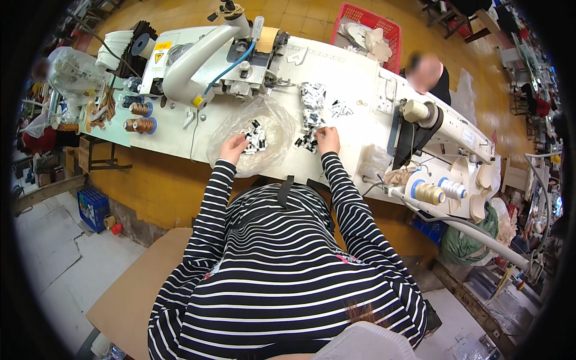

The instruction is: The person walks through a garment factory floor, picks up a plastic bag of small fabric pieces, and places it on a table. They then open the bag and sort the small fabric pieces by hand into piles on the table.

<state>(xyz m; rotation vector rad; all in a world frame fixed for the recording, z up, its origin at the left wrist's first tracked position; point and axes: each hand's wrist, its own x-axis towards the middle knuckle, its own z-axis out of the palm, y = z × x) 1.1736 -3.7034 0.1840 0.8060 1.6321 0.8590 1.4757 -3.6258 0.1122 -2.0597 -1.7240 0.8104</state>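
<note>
Tags (312, 114), small, black and white, lie heaped on the tabletop (354, 78). Left hand (233, 147) pinches some inside a clear bag (270, 129). Right hand (327, 139), at the heap's 5 o'clock, pinches one.

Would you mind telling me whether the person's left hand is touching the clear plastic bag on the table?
Touching. The head view shows the left hand resting on the clear plastic bag, its fingers at the small black-and-white pieces inside, with no gap visible.

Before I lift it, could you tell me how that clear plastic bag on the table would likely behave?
The clear plastic bag looks thin and crumpled, so probably floppy and light. It lies open, so the small black-and-white pieces under the left hand might spill.
</note>
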